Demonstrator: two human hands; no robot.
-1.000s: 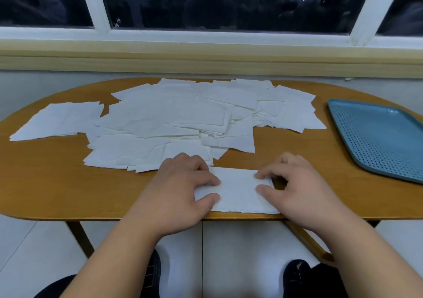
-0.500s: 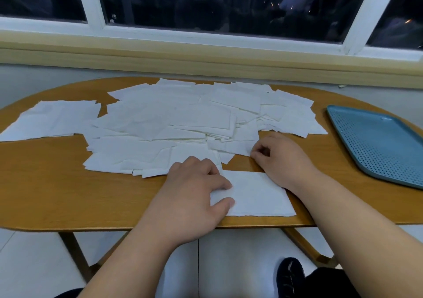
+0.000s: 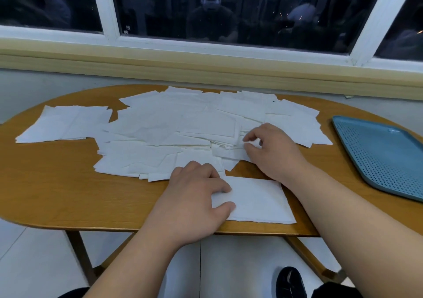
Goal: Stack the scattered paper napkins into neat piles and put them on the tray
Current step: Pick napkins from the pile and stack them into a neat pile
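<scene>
Napkins (image 3: 160, 133) are light and limp: our right hand (image 3: 272, 153) pinches one napkin's edge; left hand (image 3: 194, 197) relaxed, pressing the pile (image 3: 256, 199) at bench's near edge.

The brown table (image 3: 57, 183) holds a big mess of white napkins (image 3: 171, 133), one small pile (image 3: 256, 199), and a blue tray (image 3: 377, 156).

I'm seeing a table (image 3: 57, 183) of warm wood, its grain showing under a soft satin sheen. The paper napkins (image 3: 160, 133) read thin, white and matt, faintly crinkled. The near stack (image 3: 256, 199) has a ragged front edge. The tray (image 3: 377, 158) looks like blue plastic, dimpled all over and dull. The window glass (image 3: 206, 7) is glossy and mirror-like.
</scene>
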